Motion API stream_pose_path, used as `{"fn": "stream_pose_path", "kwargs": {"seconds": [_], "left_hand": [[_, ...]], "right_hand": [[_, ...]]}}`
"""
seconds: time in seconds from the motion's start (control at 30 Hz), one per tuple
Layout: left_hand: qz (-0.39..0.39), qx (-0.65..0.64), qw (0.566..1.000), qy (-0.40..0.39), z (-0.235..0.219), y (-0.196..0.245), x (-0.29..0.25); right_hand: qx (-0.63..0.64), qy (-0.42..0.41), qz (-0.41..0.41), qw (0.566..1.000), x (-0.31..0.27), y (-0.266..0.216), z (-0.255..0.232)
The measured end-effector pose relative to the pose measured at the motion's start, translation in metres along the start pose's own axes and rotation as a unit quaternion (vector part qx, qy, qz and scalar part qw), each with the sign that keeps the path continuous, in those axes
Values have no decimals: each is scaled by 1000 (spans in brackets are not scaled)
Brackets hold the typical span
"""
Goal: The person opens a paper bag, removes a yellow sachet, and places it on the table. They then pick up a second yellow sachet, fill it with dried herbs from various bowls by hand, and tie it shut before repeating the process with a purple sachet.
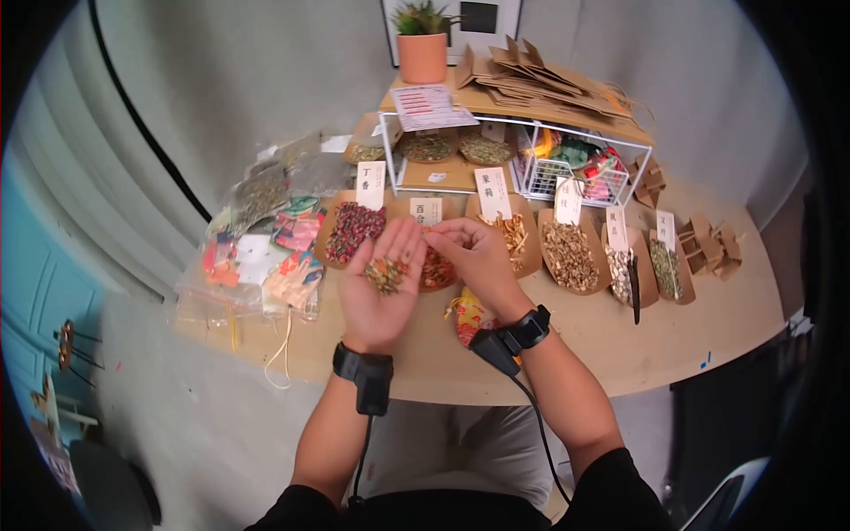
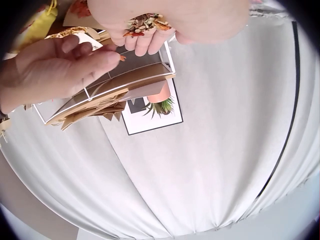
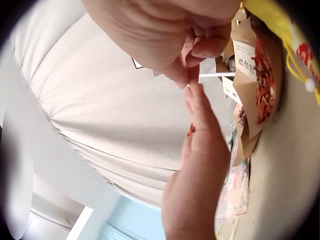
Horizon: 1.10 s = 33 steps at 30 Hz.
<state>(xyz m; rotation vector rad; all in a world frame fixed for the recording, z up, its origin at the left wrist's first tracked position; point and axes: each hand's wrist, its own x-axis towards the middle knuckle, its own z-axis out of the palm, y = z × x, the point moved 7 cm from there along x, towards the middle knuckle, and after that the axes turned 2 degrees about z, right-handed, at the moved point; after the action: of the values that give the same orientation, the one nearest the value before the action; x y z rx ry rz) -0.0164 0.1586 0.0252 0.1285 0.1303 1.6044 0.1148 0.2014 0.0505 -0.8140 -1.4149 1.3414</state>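
Observation:
My left hand (image 1: 382, 296) is held palm up with its fingers extended, a small heap of mixed dried herbs (image 1: 386, 275) lying on it. Beside its fingertips, my right hand (image 1: 482, 265) has thumb and forefinger together; in the left wrist view a small orange piece (image 2: 122, 58) shows at its fingertips. Under the hands sits a paper tray of red-orange dried pieces (image 3: 265, 82), partly hidden in the head view. A yellow and red floral pouch (image 1: 473, 320) lies on the table below my right hand.
More paper trays with labels hold dark red buds (image 1: 354, 232), brown chips (image 1: 569, 257) and green herbs (image 1: 664, 268). Black tongs (image 1: 634, 290) rest on one tray. Plastic bags (image 1: 257, 199) lie at left; behind stands a white-framed shelf (image 1: 567, 113) with folded paper bags and a potted plant (image 1: 422, 57).

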Motion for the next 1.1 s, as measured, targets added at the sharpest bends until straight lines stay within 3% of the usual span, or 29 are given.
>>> {"fn": "stream_pose_path", "kwargs": {"seconds": [0.03, 0.17, 0.27, 0.3, 0.43, 0.6, 0.87, 0.97, 1.1], "left_hand": [[1, 10, 1000, 3, 3, 3, 10], [-4, 49, 999, 4, -2, 9, 34], [-8, 59, 998, 4, -10, 11, 40], [-7, 61, 998, 4, -11, 11, 39], [-46, 77, 995, -47, -12, 3, 36], [-88, 92, 991, -50, -8, -10, 31], [-129, 45, 990, -40, -18, -13, 32], [-122, -5, 992, -39, -16, -8, 32], [-34, 15, 999, -7, -10, 5, 32]], "right_hand": [[23, 21, -34, 999, 6, 3, -3], [-197, 63, -89, 974, 1, 5, -16], [-336, 55, -132, 931, -9, -12, -7], [-368, 62, -196, 907, -12, -16, -4], [-386, 56, -219, 894, -20, -22, 5], [-410, 39, -220, 884, -22, -18, 8], [-348, 86, -246, 901, -21, -21, 4], [-347, 126, -225, 902, -21, -24, -1], [-408, 154, -236, 868, -21, -24, -6]]}}
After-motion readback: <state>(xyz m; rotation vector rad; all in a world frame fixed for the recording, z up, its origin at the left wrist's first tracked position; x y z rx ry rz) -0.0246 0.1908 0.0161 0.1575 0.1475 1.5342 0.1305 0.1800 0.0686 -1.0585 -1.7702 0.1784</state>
